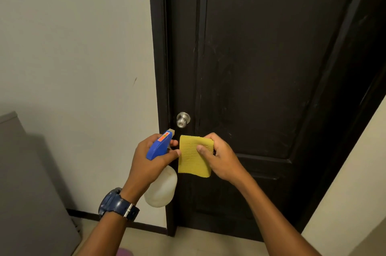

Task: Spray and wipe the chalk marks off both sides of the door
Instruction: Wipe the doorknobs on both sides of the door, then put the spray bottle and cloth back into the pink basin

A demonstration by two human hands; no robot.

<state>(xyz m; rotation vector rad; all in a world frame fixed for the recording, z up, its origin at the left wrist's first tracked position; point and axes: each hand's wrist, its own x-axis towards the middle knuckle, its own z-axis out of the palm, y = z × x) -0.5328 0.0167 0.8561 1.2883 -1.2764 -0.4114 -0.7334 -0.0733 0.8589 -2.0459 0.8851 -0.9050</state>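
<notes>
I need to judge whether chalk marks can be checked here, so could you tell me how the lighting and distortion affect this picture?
Head view: dim light leaves the black door nearly featureless, only faint pale scuffs showing; the knob catches a small glare; wide-angle bending tilts the door's edges; the yellow sponge is sharp.

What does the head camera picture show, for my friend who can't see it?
A person stands at a closed black door, the left hand gripping a blue-topped white spray bottle and the right hand holding a yellow cleaning cloth. A silver doorknob sits just above the hands, and faint pale smudges show on the door.
</notes>
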